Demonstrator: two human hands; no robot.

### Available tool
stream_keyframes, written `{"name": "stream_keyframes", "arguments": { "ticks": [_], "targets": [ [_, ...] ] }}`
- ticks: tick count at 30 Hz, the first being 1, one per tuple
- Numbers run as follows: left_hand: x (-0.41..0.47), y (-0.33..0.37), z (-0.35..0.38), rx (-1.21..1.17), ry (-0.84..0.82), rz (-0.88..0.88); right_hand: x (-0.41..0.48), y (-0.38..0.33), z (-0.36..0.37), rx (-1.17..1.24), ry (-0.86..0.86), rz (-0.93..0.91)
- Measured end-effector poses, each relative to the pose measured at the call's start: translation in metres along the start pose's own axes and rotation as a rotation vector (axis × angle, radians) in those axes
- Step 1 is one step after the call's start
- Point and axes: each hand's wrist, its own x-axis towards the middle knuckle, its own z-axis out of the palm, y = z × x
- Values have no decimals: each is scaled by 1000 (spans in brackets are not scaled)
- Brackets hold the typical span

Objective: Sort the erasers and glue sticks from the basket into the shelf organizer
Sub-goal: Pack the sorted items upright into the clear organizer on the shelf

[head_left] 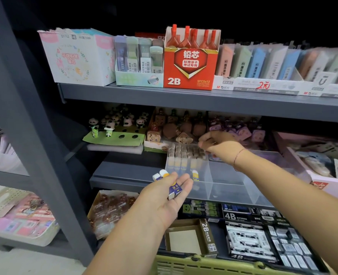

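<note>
Several erasers (174, 190) are held in the left hand (164, 197), which is cupped palm-up with its fingers loosely curled round them, just off the front left corner of the clear shelf organizer (233, 176). In its rear left compartment, glue sticks (184, 155) are packed upright. The right hand (217, 143) is poised above them with fingers curled; whether anything is pinched cannot be told. An olive basket (203, 264) is seen below the shelves.
</note>
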Motion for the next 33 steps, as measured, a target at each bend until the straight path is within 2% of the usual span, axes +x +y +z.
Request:
{"name": "stream_keyframes", "arguments": {
  "ticks": [5, 9, 15, 20, 26, 33],
  "targets": [
    [0, 1, -1, 17, 41, 15, -4, 5, -2, -237, -66, -107],
    [1, 0, -2, 15, 88, 30, 1, 3, -4, -407, -48, -57],
    [0, 1, -1, -8, 133, 49, 11, -4, 1, -825, -105, 0],
    [-1, 1, -2, -16, 126, 47, 15, -9, 5, -1023, -71, 67],
    [-1, 1, -1, -13, 122, 39, 21, -11, 8, -1078, -45, 172],
    [-1, 3, -1, -20, 120, 42, 16, -18, 6, -850, -152, 125]
  ]
}}
